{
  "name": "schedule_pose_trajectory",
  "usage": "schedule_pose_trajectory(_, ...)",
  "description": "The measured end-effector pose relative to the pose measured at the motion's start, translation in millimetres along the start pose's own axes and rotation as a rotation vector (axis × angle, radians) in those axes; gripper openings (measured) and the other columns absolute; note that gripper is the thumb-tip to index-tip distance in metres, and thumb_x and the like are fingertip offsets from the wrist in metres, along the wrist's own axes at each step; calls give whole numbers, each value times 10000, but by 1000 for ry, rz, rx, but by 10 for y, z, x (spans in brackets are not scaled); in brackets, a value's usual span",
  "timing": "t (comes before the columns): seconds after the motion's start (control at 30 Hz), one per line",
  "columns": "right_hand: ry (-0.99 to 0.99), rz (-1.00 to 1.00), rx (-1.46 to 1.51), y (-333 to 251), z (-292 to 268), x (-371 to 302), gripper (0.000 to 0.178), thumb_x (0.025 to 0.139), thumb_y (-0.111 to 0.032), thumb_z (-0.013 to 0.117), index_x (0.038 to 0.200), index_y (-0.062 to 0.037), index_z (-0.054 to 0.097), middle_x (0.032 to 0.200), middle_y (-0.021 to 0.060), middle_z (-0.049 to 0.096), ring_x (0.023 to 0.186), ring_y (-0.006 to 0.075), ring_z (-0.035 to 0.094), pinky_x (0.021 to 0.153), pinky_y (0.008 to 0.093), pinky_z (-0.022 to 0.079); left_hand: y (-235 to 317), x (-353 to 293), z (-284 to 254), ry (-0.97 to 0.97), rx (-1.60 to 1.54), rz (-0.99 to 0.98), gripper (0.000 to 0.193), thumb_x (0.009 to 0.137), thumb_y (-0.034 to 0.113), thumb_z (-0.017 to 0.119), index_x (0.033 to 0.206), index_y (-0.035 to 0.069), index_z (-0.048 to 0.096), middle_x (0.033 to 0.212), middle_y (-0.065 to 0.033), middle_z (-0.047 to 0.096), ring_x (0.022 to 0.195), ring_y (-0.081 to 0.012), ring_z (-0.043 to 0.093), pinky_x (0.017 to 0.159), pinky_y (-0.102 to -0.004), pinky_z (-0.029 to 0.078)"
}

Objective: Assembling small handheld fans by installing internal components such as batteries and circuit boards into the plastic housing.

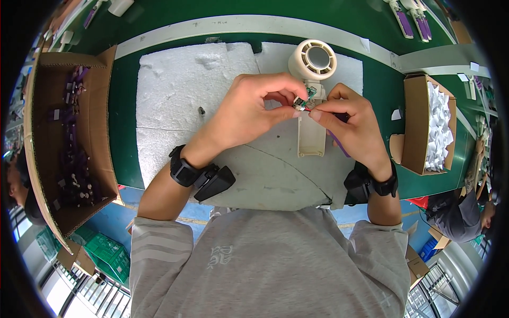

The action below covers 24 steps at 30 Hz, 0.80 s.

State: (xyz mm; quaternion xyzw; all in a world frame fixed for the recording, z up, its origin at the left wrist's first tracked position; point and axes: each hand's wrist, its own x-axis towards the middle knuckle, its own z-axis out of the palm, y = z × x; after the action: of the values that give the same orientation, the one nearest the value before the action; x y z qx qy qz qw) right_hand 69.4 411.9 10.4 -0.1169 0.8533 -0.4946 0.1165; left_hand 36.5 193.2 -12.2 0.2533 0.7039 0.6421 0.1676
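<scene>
A cream handheld fan lies on the foam mat, its round fan head (318,57) away from me and its open, hollow handle (311,139) toward me. Over the top of that handle, my left hand (254,108) pinches a small green circuit board (300,102) between thumb and fingers. My right hand (350,119) is closed close beside it, thumb and finger pinching thin red and dark wires (307,109) that meet the board. A purple piece (338,144) shows partly below the right palm; the hand hides the rest of it.
White foam sheets (175,95) cover the green table. To the left stands a cardboard box (106,132) with purple, wired parts inside. At right, another cardboard box (413,124) holds many white pieces. A pale ledge (254,24) runs along the back. People sit at both sides.
</scene>
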Motion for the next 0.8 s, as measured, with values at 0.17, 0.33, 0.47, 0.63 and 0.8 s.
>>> schedule_pose_trajectory(0.17,48,-133,-97,-24,19,9,75,824,-36,710,887,3,719,778,41,519,611,109,500,512,270,376,-5,-14,2,2,24,12,307,793,-115,689,1071,12,663,1009,-61,664,907,-129,638,833,-278,557)
schedule_pose_trajectory(0.33,119,-409,-190,78,90,20,97,825,-22,705,921,-7,698,812,54,553,554,105,512,474,251,392,-7,4,15,40,62,77,381,790,-116,651,1144,27,660,1018,-66,674,885,-131,645,815,-279,554)
schedule_pose_trajectory(0.47,306,-187,-50,34,226,-1,188,804,-5,720,984,-24,668,844,46,582,509,79,500,447,220,384,-8,-6,25,43,136,102,406,783,-116,632,1161,30,658,1023,-69,674,874,-131,646,802,-275,547)
schedule_pose_trajectory(0.63,372,-204,-125,-61,241,33,294,764,5,756,1032,-40,645,832,33,584,492,55,490,439,206,381,1,-16,58,73,175,86,402,779,-112,634,1155,25,658,1015,-75,676,855,-135,651,779,-272,545)
schedule_pose_trajectory(0.8,365,-336,-252,50,217,60,320,735,-10,788,1023,-45,652,827,20,592,503,33,494,444,198,386,-84,-11,48,94,66,70,391,777,-104,640,1145,24,665,1004,-77,683,848,-132,659,766,-276,552)
